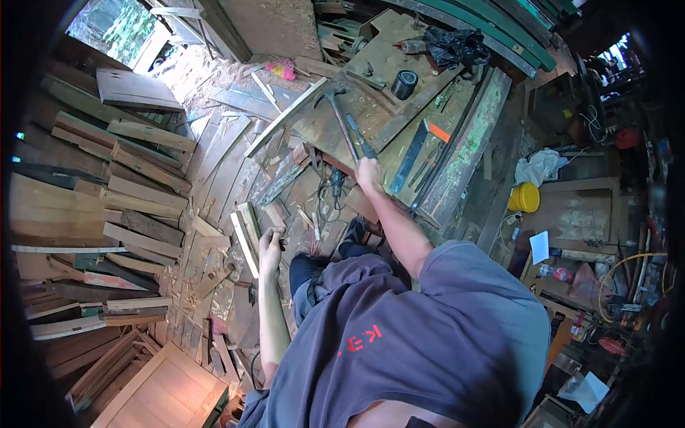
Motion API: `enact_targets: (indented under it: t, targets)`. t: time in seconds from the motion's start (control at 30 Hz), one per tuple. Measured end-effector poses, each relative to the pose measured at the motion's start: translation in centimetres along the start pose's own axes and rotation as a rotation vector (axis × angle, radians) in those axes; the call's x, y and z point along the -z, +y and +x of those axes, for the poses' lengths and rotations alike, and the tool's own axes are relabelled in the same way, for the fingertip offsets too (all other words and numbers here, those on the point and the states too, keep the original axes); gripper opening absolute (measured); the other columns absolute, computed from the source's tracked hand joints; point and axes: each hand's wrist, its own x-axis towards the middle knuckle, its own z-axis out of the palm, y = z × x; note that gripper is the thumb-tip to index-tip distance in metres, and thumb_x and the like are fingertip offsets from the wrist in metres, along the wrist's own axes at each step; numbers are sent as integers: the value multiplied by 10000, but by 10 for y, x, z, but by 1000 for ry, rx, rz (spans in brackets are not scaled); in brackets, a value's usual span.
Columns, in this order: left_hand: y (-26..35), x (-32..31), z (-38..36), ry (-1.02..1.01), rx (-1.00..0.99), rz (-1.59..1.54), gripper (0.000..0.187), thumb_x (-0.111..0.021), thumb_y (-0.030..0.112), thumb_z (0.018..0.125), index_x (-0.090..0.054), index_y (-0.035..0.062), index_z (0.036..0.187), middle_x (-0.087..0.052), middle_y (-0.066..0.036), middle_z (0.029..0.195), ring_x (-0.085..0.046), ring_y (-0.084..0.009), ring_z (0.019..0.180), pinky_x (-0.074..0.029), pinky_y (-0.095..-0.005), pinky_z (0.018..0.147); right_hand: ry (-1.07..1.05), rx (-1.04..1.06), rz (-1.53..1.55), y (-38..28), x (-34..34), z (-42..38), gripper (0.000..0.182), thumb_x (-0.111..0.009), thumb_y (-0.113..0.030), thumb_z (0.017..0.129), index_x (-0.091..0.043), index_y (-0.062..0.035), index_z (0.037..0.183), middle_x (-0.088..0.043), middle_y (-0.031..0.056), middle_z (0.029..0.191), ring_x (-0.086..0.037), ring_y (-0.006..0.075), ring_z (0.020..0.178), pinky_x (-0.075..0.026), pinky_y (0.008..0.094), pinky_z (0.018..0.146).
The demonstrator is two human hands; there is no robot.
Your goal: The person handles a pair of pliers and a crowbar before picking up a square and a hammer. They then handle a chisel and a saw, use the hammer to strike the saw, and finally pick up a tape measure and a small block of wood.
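My right hand point(369, 173) is at the bench's near side, its fingers closed around the lower end of a claw hammer point(342, 123). The hammer's head points away from me over the bench top. Right beside its handle lies a dark-handled tool point(362, 137), perhaps a chisel. My left hand point(270, 250) hangs lower, to the left of my legs, with fingers curled; whatever may be in them is too small to make out. Close by that hand, a pale wooden piece point(245, 239) stands at a slant among the scraps.
The wooden workbench point(314, 132) carries a dark can point(404, 84), a black plastic bag point(457, 48) and a try square point(410, 158). A power drill point(336, 184) hangs at its near edge. Offcuts and shavings cover the floor; stacked boards point(146, 225) line the left. A yellow bucket point(524, 197) is right.
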Motion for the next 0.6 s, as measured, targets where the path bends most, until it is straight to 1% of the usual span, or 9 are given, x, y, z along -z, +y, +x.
enact_targets:
  t: [0.03,0.17,0.2,0.3,0.4,0.5,0.6]
  targets:
    - [-3,4,-1,-1,0,1,151,-494,189,917,-588,74,942,-550,20,801,-482,-65,664,-361,-200,600,28,-12,29,2,6,-1,263,-567,-271,834,-691,-50,766,-666,190,771,-667,340,743,-531,432,676]
    - [-19,18,-3,32,19,-35,145,-498,194,922,-589,83,941,-541,30,770,-476,-60,658,-358,-196,598,95,-51,17,13,9,1,271,-572,-296,829,-686,-59,761,-663,184,749,-662,352,724,-525,446,662]
    - [-17,19,-6,53,39,-39,147,-495,198,926,-588,87,951,-534,32,761,-474,-58,656,-358,-193,596,124,-51,62,15,7,2,296,-592,-314,815,-683,-36,766,-653,212,748,-651,383,734,-512,471,690]
    - [-22,22,-5,59,20,-24,153,-482,169,910,-593,63,907,-555,8,793,-488,-61,635,-366,-201,571,129,-103,51,17,5,4,311,-600,-335,817,-685,-40,770,-654,208,749,-652,379,733,-513,463,675]
    - [-15,17,-11,79,44,-74,153,-482,167,912,-592,61,912,-557,9,795,-488,-60,640,-368,-201,574,140,-172,95,13,9,3,352,-618,-378,805,-683,-34,763,-654,209,752,-655,372,736,-514,453,664]
    - [-11,11,-11,48,21,-90,151,-482,166,913,-592,64,918,-555,11,798,-487,-62,642,-370,-201,582,180,-226,132,14,7,4,360,-666,-380,770,-677,-21,761,-650,223,755,-652,378,742,-513,462,680]
    - [-7,6,-7,28,5,-71,152,-482,169,914,-593,67,930,-549,13,803,-483,-61,642,-366,-199,586,138,-220,242,23,-15,18,356,-714,-354,727,-672,-4,777,-646,234,761,-648,385,743,-510,470,700]
